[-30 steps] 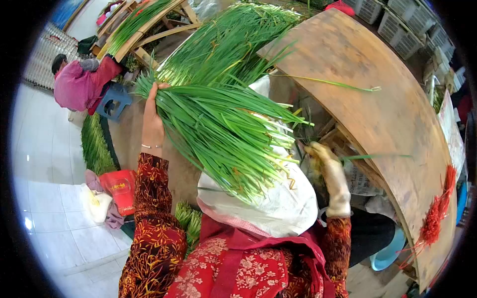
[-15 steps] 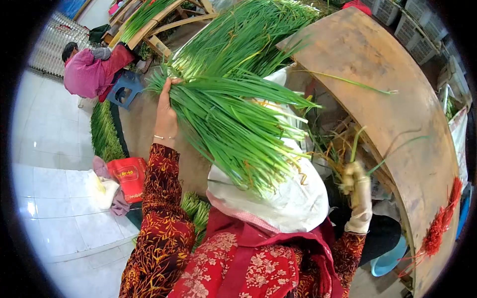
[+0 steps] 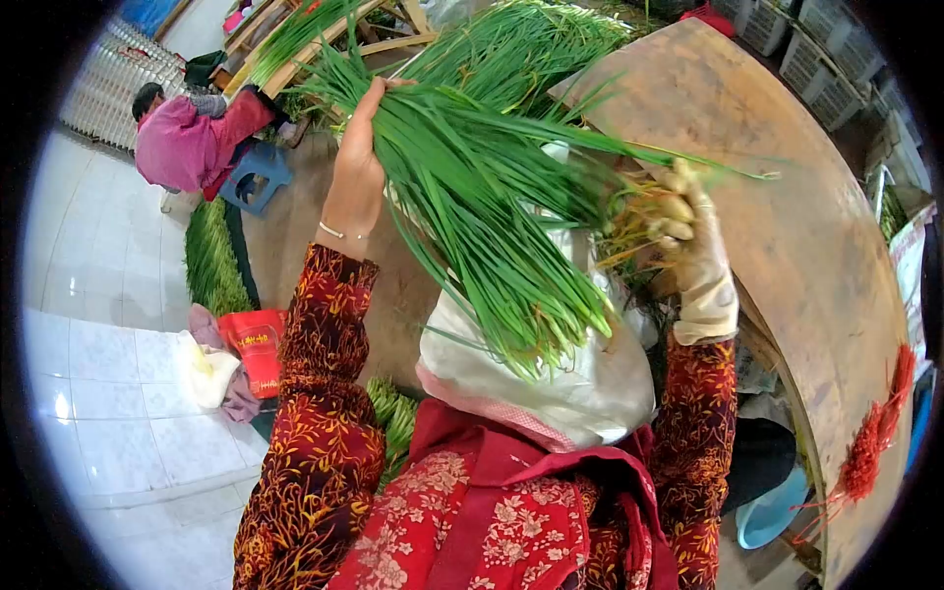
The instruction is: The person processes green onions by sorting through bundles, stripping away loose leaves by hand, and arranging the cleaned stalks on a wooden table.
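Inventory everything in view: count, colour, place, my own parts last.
Bunch of long leafy stalks: 1, green, centre
Heap of leafy stalks: 1, green, top
Wispy strands: several, yellow-brown, right of bunch
Pink-edged sheet: 1, white, over lap
Broad wooden board: 1, brown, right
Tuft of thin strings: 1, red, on board
Round basin: 1, light blue, lower right
Plastic crates: several, grey, upper right
Low plastic stool: 1, blue, upper left
Second person: 1, pink top, by stool
Printed bag: 1, red, left
Floral garment: 1, red, bottom
Patterned sleeves: 2, red-orange, bottom
Left hand: 1, bare, gripping bunch
Right hand: 1, off-white glove, by strands
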The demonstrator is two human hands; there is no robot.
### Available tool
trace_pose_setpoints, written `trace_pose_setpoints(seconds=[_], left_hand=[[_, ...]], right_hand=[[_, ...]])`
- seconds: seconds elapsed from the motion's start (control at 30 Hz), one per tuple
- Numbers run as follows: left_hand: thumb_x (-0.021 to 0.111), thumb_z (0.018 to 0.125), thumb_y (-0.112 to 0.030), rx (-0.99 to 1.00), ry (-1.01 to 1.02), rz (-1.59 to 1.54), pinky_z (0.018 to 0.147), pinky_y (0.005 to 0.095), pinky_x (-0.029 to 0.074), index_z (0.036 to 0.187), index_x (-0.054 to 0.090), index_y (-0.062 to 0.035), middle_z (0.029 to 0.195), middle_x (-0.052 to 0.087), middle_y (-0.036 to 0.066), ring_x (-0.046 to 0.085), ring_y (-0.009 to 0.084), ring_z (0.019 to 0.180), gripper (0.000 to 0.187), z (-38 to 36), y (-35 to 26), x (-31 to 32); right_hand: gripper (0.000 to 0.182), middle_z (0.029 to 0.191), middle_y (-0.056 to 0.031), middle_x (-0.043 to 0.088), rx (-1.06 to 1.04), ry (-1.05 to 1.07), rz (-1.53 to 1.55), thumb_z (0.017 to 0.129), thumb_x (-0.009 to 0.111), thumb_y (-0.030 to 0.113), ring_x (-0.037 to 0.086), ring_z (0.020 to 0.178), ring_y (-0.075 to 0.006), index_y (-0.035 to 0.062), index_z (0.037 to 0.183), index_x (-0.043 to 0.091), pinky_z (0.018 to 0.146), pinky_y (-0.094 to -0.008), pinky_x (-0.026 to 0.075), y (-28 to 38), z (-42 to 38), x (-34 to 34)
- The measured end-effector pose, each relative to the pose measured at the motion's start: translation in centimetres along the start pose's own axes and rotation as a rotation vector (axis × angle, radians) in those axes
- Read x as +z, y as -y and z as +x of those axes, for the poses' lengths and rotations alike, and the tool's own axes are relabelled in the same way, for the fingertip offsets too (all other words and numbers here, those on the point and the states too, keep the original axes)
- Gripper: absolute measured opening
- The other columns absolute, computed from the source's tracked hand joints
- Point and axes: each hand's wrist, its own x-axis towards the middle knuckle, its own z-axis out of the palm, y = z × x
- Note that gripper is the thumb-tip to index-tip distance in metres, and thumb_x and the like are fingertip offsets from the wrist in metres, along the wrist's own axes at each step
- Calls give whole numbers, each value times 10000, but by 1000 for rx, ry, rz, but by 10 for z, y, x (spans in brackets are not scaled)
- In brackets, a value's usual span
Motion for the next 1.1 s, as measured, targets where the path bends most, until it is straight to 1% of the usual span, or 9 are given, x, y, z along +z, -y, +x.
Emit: trace_pose_setpoints(seconds=[0.1,0.17,0.23,0.3,0.47,0.57,0.67,0.97,1.1], left_hand=[[459,913,-253,-104,-80,-117,855,318,457,1042,521,-31,1072,550,101,544,199,970,265,6,11,-29],[427,925,-199,217,108,200,928,319,409,1147,454,1,1154,504,113,498,201,1052,301,-29,22,-43],[306,868,40,38,-74,381,1015,313,304,1334,253,33,1331,357,136,375,197,1200,469,-36,24,-48],[301,883,32,76,-47,337,1005,311,317,1325,259,41,1302,379,138,400,195,1169,445,-32,36,-69],[335,920,-37,195,-1,259,964,313,365,1272,330,45,1206,457,135,463,195,1094,361,-29,39,-73],[368,910,-71,-18,-174,73,984,293,338,1322,272,36,1294,386,132,406,182,1166,436,-37,15,-25],[442,909,-221,122,-158,70,844,331,438,1085,448,-16,1069,517,105,518,208,976,270,-30,19,-28],[497,897,-274,-68,-370,-215,781,373,500,949,512,-34,961,562,114,569,226,872,246,13,54,-96],[477,905,-290,-72,-351,-250,811,352,477,989,509,-37,1004,555,106,555,216,913,269,-10,54,-86]], right_hand=[[277,506,112,282,-224,-341,-34,879,511,343,222,409,-7,202,651,440,382,-171,184,9,-37,-9],[282,507,106,286,-342,-494,-259,868,518,356,245,426,-21,190,650,449,412,-187,233,-10,-75,-11],[238,544,97,394,-28,-422,-593,842,550,358,270,441,-19,155,719,527,428,-188,244,-20,-97,-27],[265,665,37,526,163,-431,-817,818,582,346,401,522,-57,83,852,585,518,-195,344,-44,-98,-12],[492,1045,-101,577,185,-80,-508,744,682,153,532,952,-197,-19,1156,474,862,-300,401,-93,-57,16],[274,818,-64,601,157,-270,-430,836,584,246,554,725,-139,40,1015,557,649,-230,441,-71,-18,8],[240,553,26,474,113,-202,-162,873,523,323,310,339,-57,120,746,509,319,-192,195,-49,-1,3],[207,796,-34,551,-31,-243,75,898,487,274,347,443,-2,85,827,532,350,-150,285,-67,-48,12],[151,855,-9,547,-412,-123,448,882,500,136,361,440,-7,50,1004,477,349,-126,305,-59,-105,-25]])
